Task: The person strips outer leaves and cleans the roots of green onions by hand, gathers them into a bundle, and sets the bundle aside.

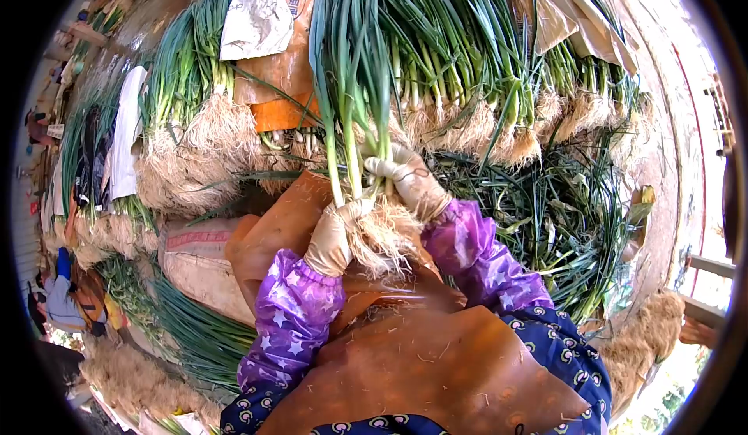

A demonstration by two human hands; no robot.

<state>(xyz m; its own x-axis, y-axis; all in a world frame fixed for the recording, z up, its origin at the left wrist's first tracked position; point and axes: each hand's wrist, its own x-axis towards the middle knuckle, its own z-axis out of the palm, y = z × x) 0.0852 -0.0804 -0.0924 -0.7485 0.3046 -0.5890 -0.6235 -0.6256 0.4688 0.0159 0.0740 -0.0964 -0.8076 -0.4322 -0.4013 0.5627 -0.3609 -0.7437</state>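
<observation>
Before my chest is a bunch of green onions (354, 135), long green leaves pointing away from me and pale, shaggy roots (382, 236) toward me. My left hand (333, 236), in a cream glove, closes round the white stalks low on the left side, beside the roots. From the right, my gloved right hand (411, 179) wraps the stalks slightly higher, its fingers curled over them. Purple star-patterned sleeves cover both forearms. An orange-brown plastic apron (436, 373) spreads over my lap beneath the roots.
Rows of rooted green onions (452, 61) lie ahead and to the left (195, 77). Cut leaves (545, 209) are heaped at right. A pale sack (206, 256) is at my left. White cloth (255, 18) covers some leaves. Another person (66, 299) is at far left.
</observation>
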